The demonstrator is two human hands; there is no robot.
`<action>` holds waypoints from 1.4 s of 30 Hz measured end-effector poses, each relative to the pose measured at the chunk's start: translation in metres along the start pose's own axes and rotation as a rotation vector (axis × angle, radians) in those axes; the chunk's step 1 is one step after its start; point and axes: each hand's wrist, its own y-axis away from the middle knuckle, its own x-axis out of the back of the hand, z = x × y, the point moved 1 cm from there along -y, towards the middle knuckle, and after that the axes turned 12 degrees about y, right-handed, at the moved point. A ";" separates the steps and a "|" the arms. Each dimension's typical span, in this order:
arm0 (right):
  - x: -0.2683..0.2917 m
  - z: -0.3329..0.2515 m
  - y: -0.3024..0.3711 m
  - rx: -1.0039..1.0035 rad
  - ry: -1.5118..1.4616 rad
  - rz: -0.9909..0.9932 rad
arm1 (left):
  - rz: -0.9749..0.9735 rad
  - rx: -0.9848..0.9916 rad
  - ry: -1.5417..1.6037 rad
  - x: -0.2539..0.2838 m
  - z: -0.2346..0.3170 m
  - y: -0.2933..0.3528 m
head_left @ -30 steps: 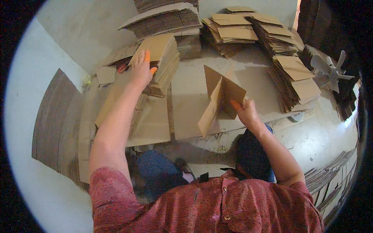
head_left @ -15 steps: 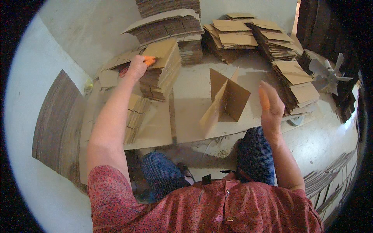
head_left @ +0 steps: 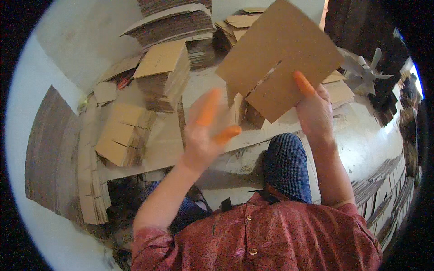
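A flat brown cardboard sheet [head_left: 275, 49] with a narrow slot cut into it is raised over the table. My right hand [head_left: 314, 110] grips its lower right edge, with the orange-covered thumb on the near face and the fingers mostly behind. My left hand [head_left: 205, 128], a little blurred, is apart from the sheet at its left. Its fingers are spread and empty, and orange covers show on the thumb and one finger. Under the sheet, part of an upright crossed cardboard piece [head_left: 253, 118] shows; the rest is hidden.
A tall stack of cardboard sheets [head_left: 165, 74] and a lower slotted stack [head_left: 122, 135] stand at the left of the table [head_left: 169, 124]. More sheets are piled at the back [head_left: 174, 27]. A white-bladed fan [head_left: 373, 74] stands at the right.
My left hand has come from the tall stack toward the middle, now empty. A slotted cardboard sheet is now in my right hand, which was empty before. The view has shifted slightly.
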 end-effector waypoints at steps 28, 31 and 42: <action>-0.003 0.084 0.043 0.048 0.858 -0.203 | 0.019 0.388 0.045 -0.015 -0.022 0.055; 0.010 0.122 0.043 0.127 0.875 -0.200 | 0.007 0.466 0.124 -0.023 -0.017 0.052; 0.032 0.044 0.045 0.671 0.887 0.101 | 0.099 0.558 0.488 -0.017 -0.025 0.051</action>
